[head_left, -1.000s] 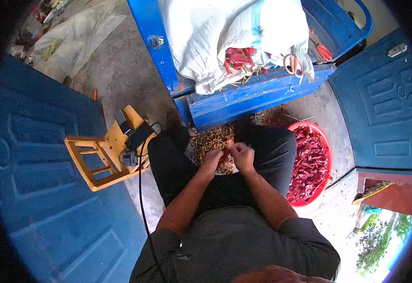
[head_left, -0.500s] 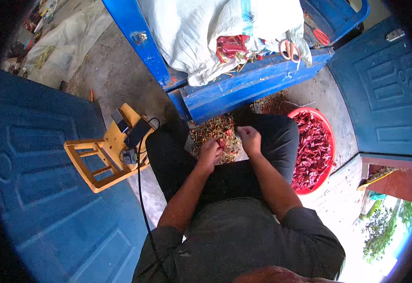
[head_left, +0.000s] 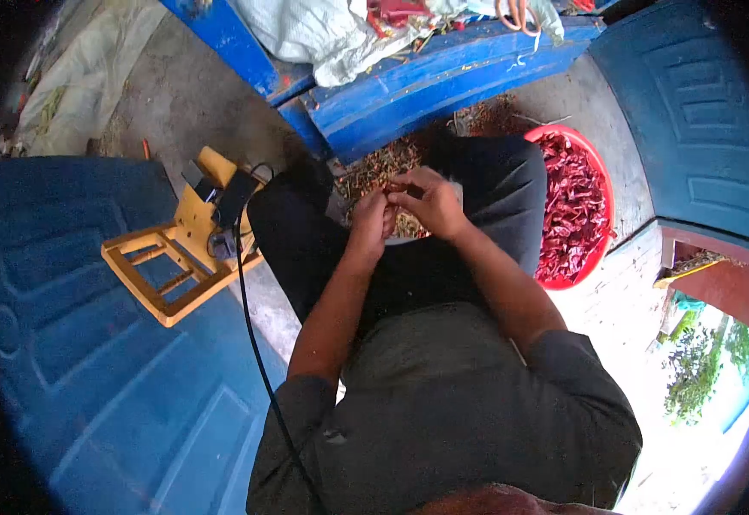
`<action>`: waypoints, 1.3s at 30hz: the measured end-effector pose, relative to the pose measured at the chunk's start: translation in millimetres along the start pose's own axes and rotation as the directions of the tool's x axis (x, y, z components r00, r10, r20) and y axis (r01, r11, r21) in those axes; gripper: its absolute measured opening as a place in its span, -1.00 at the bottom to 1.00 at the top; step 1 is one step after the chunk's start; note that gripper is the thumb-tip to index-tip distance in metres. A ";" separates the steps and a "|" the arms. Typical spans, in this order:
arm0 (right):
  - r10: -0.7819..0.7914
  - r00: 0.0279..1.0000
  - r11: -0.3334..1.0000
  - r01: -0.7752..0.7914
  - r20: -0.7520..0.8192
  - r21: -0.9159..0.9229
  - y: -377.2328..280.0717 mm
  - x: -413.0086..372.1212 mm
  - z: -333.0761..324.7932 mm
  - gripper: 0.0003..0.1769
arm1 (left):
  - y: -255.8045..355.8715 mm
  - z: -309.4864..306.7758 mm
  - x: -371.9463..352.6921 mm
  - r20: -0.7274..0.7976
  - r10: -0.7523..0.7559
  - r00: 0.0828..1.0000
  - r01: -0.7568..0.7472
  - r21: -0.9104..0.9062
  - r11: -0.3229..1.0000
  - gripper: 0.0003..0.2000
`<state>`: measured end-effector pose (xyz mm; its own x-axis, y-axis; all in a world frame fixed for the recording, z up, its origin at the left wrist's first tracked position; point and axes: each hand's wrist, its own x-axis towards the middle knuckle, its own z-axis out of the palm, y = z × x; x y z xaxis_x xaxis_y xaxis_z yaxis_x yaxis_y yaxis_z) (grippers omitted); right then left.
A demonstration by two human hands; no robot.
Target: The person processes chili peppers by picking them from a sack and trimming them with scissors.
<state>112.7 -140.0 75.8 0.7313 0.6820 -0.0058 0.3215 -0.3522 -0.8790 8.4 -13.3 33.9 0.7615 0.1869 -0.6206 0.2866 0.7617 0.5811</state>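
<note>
My left hand (head_left: 373,225) is closed around a dried red chili (head_left: 400,189), most of it hidden by the fingers. Against it, my right hand (head_left: 434,204) pinches at the same chili, thumb and fingertips together. Both hands meet between my knees. Below them lies a heap of chili stems and bits (head_left: 387,163), partly covered by the hands. By my right knee stands a round red tub (head_left: 608,193) filled with dried red chilies (head_left: 567,206).
A blue metal frame (head_left: 443,90) stands in front, bearing a white woven sack (head_left: 306,39) and pink-handled scissors (head_left: 519,15). To the left, a wooden chair (head_left: 169,270) carries small devices, with a black cable (head_left: 254,343) running to me. Blue doors (head_left: 57,257) flank both sides.
My hands, apart before, have come together, the right moving left to the chili in the left hand. The camera view has tilted, so the surroundings sit higher in the frame.
</note>
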 end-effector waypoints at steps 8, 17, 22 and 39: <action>0.213 0.865 0.961 -0.101 -0.454 0.258 -1.6 -7.0 -99.9 -0.80 | 8.8 12.0 -3.6 0.043 -0.015 0.999 0.012 0.063 0.998 -0.86; 0.101 0.777 0.714 -0.491 -0.621 -0.498 63.8 -59.6 -261.1 -0.58 | 6.6 26.2 1.1 0.097 -0.067 0.993 0.062 0.059 0.996 -0.89; -0.133 0.898 0.925 -0.041 -0.420 -0.379 -3.6 72.9 -197.8 -0.59 | 16.5 26.6 -3.1 0.094 -0.095 0.991 0.094 0.024 0.995 -0.89; -0.331 0.941 0.458 0.095 -0.071 -0.884 -51.3 283.9 -157.6 -0.75 | 23.7 9.1 -2.9 0.018 -0.079 0.997 0.080 -0.087 0.993 -0.94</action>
<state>398.6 -29.4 194.4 0.6242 0.7128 0.3197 0.7482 -0.6633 0.0181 18.3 -1.4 54.3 0.7470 0.1152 -0.6548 0.2949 0.8252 0.4817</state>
